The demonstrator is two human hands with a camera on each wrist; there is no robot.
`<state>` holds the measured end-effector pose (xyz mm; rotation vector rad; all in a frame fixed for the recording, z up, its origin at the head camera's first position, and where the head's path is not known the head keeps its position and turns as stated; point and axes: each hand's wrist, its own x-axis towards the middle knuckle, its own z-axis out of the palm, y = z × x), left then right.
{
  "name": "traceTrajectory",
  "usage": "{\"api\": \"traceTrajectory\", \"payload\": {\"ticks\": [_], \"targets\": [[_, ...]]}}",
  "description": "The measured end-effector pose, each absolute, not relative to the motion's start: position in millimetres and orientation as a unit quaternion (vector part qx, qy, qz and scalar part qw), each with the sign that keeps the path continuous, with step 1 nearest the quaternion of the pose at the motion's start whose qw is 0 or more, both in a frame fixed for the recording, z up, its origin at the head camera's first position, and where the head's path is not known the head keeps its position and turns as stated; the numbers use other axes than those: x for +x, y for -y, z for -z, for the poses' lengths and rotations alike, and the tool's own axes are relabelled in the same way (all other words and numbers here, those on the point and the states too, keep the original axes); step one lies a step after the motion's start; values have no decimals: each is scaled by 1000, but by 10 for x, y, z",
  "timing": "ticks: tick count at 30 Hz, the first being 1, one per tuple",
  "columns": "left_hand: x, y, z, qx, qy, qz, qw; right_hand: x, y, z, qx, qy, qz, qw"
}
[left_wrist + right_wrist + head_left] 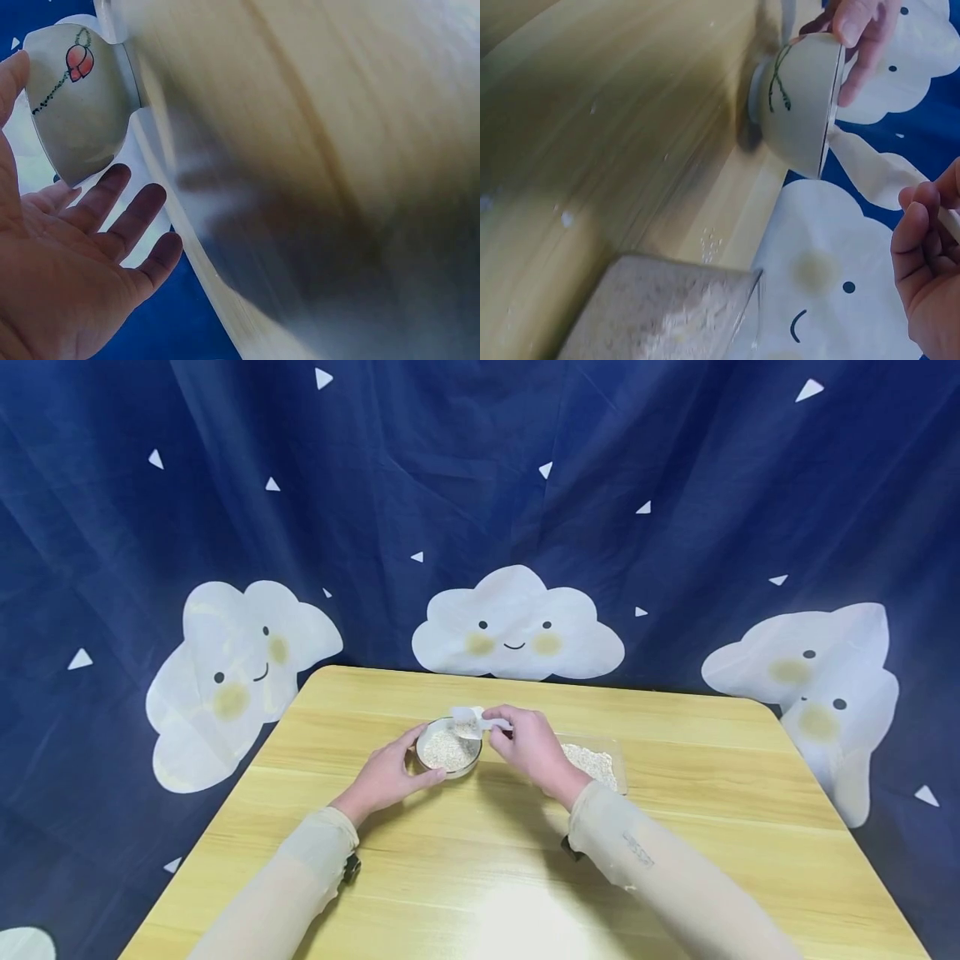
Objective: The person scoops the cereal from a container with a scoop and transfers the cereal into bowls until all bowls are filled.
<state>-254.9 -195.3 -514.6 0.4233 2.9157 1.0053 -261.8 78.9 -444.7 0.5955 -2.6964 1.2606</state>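
Note:
A small bowl (90, 124) with a red flower painted on its pale outside stands on the table, holding pale flakes like oats (447, 750). At its left side my left hand (386, 777) holds the rim between thumb and fingers, with several other fingers spread away in the left wrist view. A white scoop (874, 174) with flakes in it is over the bowl's far right rim. My right hand (534, 747) pinches its handle from the right. Beyond the right wrist lies a clear rectangular container (619, 764) with more flakes, partly hidden by that wrist in the head view.
The wooden table (420, 902) extends around the bowl and container, with a few flakes scattered on it in the right wrist view. Behind it hangs a dark blue curtain (465, 460) printed with white clouds and triangles.

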Motion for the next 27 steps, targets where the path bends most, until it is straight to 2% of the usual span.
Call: {"api": "traceTrajectory", "payload": {"ticks": [3, 6, 14, 18, 20, 21, 25, 27], "targets": [[-2547, 1949, 5151, 133, -937, -322, 16, -2593, -833, 4437, 214, 894, -388, 68], [-2548, 1951, 5159, 132, -938, -321, 16, -2564, -877, 4424, 254, 903, -330, 109], [-2550, 1958, 5174, 135, -936, -324, 11, -2490, -996, 4483, 398, 856, -151, 294], [-2548, 1957, 5169, 135, -936, -324, 10, -2471, -1041, 4503, 446, 819, -115, 342], [-2546, 1956, 5166, 134, -936, -325, 11, -2451, -1060, 4502, 443, 824, -142, 323], [-2545, 1954, 5165, 134, -936, -325, 11, -2436, -1069, 4496, 426, 837, -180, 292], [-2541, 1951, 5169, 133, -935, -329, 10, -2384, -1156, 4429, 255, 866, -420, 93], [-2533, 1941, 5171, 138, -933, -333, -3, -2380, -1273, 4376, 148, 846, -511, 25]]}}
